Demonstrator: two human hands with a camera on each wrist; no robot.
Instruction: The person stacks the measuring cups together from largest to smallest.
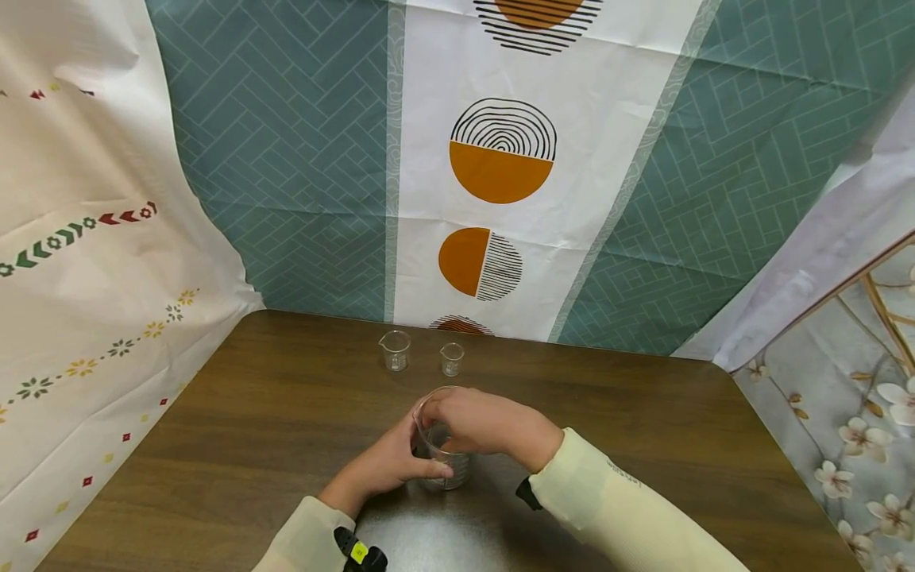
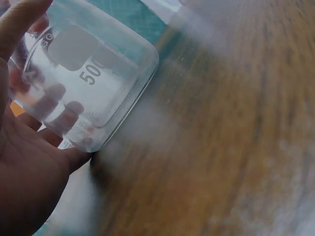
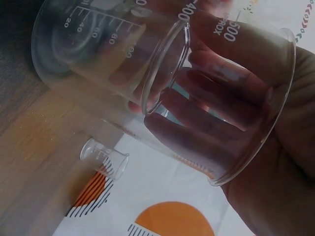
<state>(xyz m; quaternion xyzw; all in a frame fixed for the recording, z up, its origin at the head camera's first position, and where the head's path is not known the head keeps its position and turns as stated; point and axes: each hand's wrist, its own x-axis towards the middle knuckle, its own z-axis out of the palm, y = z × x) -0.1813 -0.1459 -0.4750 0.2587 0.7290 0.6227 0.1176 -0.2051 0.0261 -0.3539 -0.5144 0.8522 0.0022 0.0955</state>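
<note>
A large clear glass beaker (image 1: 456, 480) stands on the table, and my left hand (image 1: 382, 463) grips its side, thumb in front and fingers behind. Printed on its wall in the left wrist view is a 500 mark. Inside this large beaker sits a smaller glass beaker (image 3: 129, 49), marked in twenties. My right hand (image 1: 489, 423) reaches down through the large beaker's mouth. Seen through the glass in the right wrist view, its fingers (image 3: 197, 123) and thumb hold the smaller beaker around the rim; the exact contact is blurred by the glass.
Toward the back of the wooden table (image 1: 250, 413) stand two more glass beakers: a small one (image 1: 396, 353) on the left and a tinier one (image 1: 452, 361) to its right. Patterned cloth (image 1: 493, 262) hangs behind the table's far edge.
</note>
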